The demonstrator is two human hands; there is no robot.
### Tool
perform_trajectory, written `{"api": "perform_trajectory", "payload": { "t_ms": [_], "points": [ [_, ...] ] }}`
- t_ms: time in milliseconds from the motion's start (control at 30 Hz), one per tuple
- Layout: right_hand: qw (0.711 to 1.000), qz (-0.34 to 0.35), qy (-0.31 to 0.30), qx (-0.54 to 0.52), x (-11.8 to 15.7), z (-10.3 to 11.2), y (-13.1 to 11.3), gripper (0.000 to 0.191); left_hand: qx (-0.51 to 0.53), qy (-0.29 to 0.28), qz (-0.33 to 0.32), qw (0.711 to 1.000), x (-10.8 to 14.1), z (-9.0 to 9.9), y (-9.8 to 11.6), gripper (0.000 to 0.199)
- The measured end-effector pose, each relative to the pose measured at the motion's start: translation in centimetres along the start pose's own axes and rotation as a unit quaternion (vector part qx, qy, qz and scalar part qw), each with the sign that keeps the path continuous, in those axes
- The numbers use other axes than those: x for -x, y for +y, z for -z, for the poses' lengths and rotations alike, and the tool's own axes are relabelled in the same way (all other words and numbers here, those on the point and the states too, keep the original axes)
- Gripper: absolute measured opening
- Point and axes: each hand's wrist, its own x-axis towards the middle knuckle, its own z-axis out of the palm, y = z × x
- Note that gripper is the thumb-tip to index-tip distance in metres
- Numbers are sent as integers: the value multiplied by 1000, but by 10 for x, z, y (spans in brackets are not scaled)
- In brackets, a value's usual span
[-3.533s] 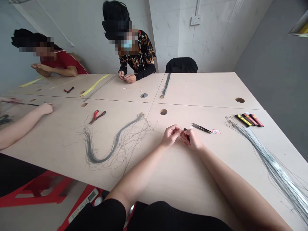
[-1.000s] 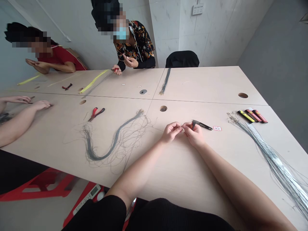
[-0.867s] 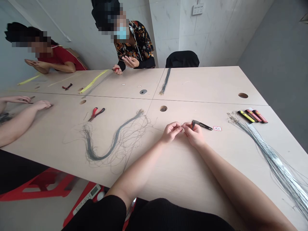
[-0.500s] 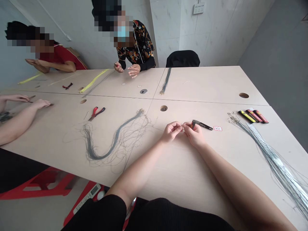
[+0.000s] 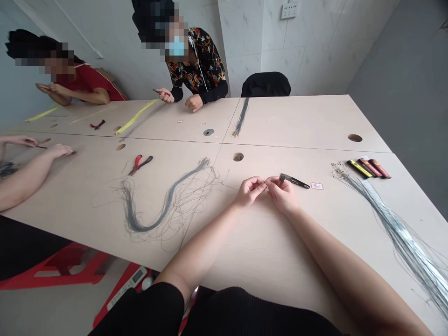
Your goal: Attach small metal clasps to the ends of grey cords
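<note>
Nearest, over the pale wood-look surface [image 5: 238, 256]: L hand [image 5: 251, 190] has its thumb & forefinger closed in a pinch, other fingers curled. R hand [image 5: 283, 193] is likewise closed, fingertips meeting those of L hand. Btwn them is a tiny thin item [image 5: 265, 183], held at the fingertips; too small to ID, poss. a fine wire or hook. R hand also grips a short black-and-orange tool [image 5: 281, 180], upper end showing above the fingers.

Just beyond R hand, slim black metal snips [image 5: 296, 181] lie flat, w/ a small white label with red border [image 5: 317, 186] near their tip. To R, a long bundle of grey-green strands [image 5: 388, 221] runs to the near R side; its far end carries small metallic bits. Beside that end: one yellow-and-black cylinder [image 5: 359, 169] & two red-and-black cylinders [image 5: 374, 168], side by side.

To L, a curved bundle of grey strands [image 5: 168, 203] lies w/ loose loops; pliers w/ red and black handles [image 5: 140, 164] rest beyond it, handles spread. Round hole [image 5: 238, 157] sits mid-surface.

Far side: straight grey strand bundle [image 5: 241, 117], flat grey disc [image 5: 209, 132], yellow strand bundle [image 5: 136, 117]. Person in patterned shirt [image 5: 206, 58] holds a red-handled tool [image 5: 163, 93].
</note>
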Motion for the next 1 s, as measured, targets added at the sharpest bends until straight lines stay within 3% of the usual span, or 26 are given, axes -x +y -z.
{"api": "perform_trajectory", "payload": {
  "t_ms": [1000],
  "points": [
    [997,-35,52,-39,2,-8,-11,32,-29,35,-7,999,0,-1,1,46]
  ]
}}
